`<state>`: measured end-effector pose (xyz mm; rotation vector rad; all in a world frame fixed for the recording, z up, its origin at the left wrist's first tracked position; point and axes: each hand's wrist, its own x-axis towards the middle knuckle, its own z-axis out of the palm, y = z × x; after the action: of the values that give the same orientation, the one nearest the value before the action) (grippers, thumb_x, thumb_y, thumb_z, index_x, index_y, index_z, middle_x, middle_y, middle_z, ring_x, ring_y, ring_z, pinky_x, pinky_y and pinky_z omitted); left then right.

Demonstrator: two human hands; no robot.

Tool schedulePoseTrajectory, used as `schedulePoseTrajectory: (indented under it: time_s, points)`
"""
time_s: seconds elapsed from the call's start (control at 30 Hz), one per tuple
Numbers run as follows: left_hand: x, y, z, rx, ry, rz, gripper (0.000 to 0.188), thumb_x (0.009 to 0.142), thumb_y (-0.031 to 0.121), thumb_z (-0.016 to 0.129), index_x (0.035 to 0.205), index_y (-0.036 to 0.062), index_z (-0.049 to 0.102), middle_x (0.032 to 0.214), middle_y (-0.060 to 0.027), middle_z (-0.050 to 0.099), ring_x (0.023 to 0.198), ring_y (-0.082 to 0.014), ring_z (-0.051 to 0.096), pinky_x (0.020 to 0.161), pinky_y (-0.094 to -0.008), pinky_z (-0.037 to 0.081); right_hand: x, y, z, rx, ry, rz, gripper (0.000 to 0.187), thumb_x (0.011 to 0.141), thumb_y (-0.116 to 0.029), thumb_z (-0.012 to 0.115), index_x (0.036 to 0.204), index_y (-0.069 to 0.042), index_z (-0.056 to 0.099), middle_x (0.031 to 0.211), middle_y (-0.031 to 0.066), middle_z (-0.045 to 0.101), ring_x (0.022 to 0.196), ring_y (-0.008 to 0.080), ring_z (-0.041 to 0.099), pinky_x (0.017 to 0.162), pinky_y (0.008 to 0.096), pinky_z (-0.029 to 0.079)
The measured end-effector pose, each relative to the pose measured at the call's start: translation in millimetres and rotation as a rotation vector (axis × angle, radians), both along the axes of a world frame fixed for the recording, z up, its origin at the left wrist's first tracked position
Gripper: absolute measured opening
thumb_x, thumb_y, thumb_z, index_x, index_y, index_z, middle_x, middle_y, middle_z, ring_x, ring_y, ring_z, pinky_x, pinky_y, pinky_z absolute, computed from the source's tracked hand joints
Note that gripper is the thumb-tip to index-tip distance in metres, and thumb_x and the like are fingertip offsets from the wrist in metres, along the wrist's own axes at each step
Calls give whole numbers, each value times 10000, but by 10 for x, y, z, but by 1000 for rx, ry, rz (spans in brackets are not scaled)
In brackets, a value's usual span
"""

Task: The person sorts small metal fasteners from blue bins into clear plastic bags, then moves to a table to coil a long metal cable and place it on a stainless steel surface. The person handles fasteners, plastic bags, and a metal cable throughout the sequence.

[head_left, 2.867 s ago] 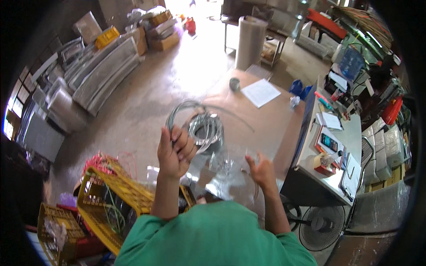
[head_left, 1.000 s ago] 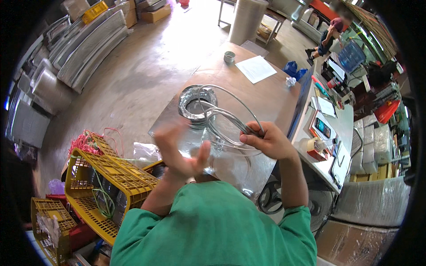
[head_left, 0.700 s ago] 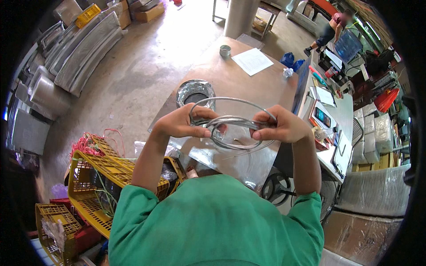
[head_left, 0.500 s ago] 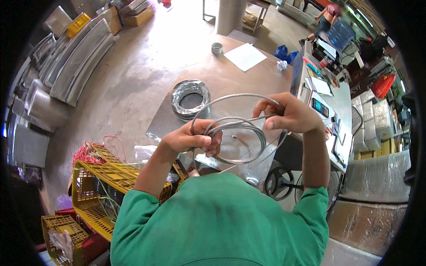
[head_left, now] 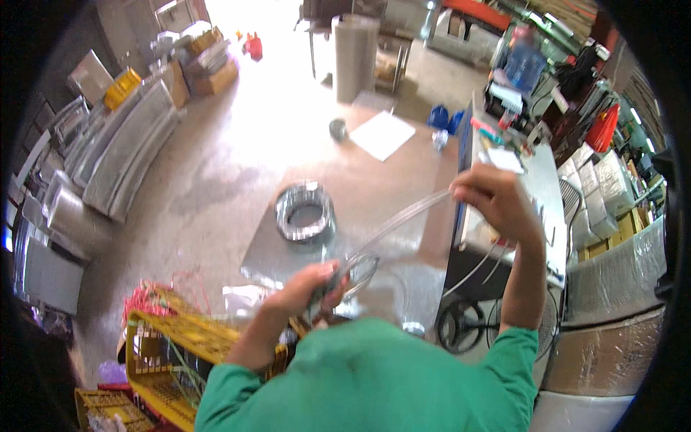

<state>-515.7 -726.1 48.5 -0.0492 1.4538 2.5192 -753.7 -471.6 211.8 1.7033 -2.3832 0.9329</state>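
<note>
My left hand (head_left: 311,289) is closed around a small coil of thin grey cable (head_left: 366,268), low over the near part of the work surface. From this coil a length of the cable runs up to the right, where my right hand (head_left: 495,203) pinches it, raised by the desk's edge. A loose stretch of cable hangs below my right hand. Beyond my left hand lies a shiny, film-wrapped ring-shaped coil (head_left: 286,219), touched by neither hand. Motion blurs the cable a little.
A tape roll (head_left: 337,129) and a white sheet (head_left: 383,135) lie farther back on the brown table (head_left: 374,173). The cluttered desk (head_left: 543,194) stands at right, a fan (head_left: 461,325) below it. Yellow crates (head_left: 155,381) stand at near left. Film-wrapped panels (head_left: 133,155) lean at far left.
My right hand has moved right, drawing the cable out between my hands. The loops in my left hand look smaller and narrower, and that hand sits lower. The head view has shifted.
</note>
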Motion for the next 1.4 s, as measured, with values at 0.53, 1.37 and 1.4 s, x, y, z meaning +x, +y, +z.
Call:
schedulePoseTrajectory:
  time_s: [0.53, 1.37, 1.4]
  points:
    - [-121, -557, 149, 519, 226, 554, 269, 1071, 340, 458, 993, 93, 529, 610, 35, 357, 515, -85, 357, 506, -242, 302, 673, 263, -47, 459, -24, 358, 187, 774, -193, 798, 852, -74, 677, 758, 76, 637, 663, 281, 635, 585, 389, 469]
    - [526, -1243, -120, 267, 293, 553, 439, 1072, 400, 393, 1110, 27, 621, 1247, -251, 646, 1227, -406, 592, 1099, -549, 428, -891, 538, -1570, -446, 31, -753, 307, 1041, -302, 537, 1036, -12, 636, 787, 90, 618, 719, 179, 561, 666, 337, 451]
    - [542, -1244, -120, 219, 275, 626, 435, 1070, 407, 399, 1088, 38, 629, 1253, -253, 642, 1230, -413, 588, 1104, -549, 423, -868, 495, -1585, -415, -9, -736, 311, 1041, -306, 537, 1033, -12, 638, 775, 77, 600, 712, 167, 548, 656, 331, 444]
